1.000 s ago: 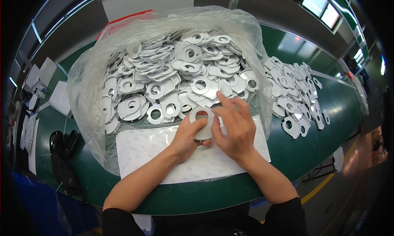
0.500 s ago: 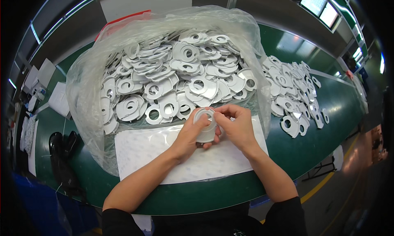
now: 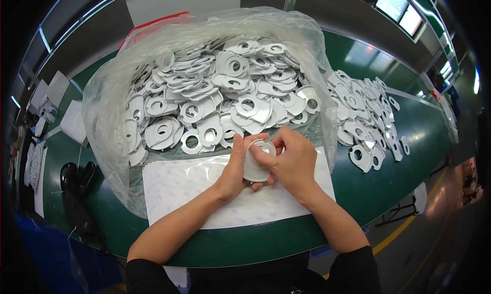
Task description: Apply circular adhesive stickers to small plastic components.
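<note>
Above a stack of white sheets (image 3: 176, 197), I hold a light grey plastic ring-shaped part (image 3: 255, 170) with a round hole. My left hand (image 3: 231, 175) supports it from the left and beneath, thumb raised along its edge. My right hand (image 3: 296, 163) grips its right side, the thumb pressing on the face near the hole. Some fingers of both hands are hidden behind the part. Beyond them, a heap of similar grey parts (image 3: 248, 108) fills an open clear plastic bag (image 3: 105, 102).
A second pile of grey parts (image 3: 353, 100) lies on the green table (image 3: 388, 176) to the right. Black gloves or dark cloth (image 3: 76, 207) rest at the left edge. White boxes (image 3: 75, 122) stand at the far left.
My right thumb has moved onto the part's face near the hole. My left thumb has lifted off the face to its left edge.
</note>
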`<move>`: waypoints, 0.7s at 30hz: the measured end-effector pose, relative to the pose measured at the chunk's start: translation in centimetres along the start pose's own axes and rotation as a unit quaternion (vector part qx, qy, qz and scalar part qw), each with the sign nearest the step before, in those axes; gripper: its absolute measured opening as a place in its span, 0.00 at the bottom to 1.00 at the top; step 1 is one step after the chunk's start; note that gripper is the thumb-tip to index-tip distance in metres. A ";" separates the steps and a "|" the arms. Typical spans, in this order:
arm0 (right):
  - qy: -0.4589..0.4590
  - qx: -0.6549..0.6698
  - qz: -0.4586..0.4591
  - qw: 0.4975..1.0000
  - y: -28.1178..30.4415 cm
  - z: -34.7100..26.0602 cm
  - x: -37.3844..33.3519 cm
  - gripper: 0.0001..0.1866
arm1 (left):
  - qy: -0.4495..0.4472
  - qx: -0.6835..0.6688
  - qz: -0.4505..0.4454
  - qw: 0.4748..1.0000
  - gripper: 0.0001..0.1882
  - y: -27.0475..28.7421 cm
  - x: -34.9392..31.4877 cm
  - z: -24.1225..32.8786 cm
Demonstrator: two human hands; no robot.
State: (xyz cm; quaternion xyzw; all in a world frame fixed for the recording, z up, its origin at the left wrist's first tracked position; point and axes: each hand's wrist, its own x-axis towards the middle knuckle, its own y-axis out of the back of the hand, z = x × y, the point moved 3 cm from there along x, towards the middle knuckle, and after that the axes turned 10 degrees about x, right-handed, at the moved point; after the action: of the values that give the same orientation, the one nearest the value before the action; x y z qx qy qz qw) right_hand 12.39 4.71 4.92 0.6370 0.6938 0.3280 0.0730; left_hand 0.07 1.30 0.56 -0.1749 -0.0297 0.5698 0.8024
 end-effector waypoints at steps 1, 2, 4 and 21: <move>0.012 -0.032 -0.002 0.999 0.1 -0.3 0.0 0.22 | -0.001 0.000 0.000 1.000 0.45 0.0 0.0 0.0; 0.013 -0.033 -0.001 0.999 0.2 -0.3 -0.1 0.22 | 0.002 -0.003 0.004 1.000 0.45 0.0 0.1 0.0; 0.050 -0.035 -0.032 0.998 0.5 -0.5 -0.1 0.22 | 0.005 -0.004 0.010 1.000 0.45 0.0 0.1 0.2; -0.019 0.072 -0.113 0.991 0.7 0.8 0.4 0.11 | 0.067 -0.079 -0.065 0.992 0.40 0.6 0.5 0.3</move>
State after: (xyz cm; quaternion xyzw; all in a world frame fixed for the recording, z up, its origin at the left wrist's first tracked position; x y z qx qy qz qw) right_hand 13.31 5.37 4.82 0.5642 0.7817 0.2544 0.0766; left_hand -0.41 1.98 0.55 -0.2733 -0.0323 0.4993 0.8215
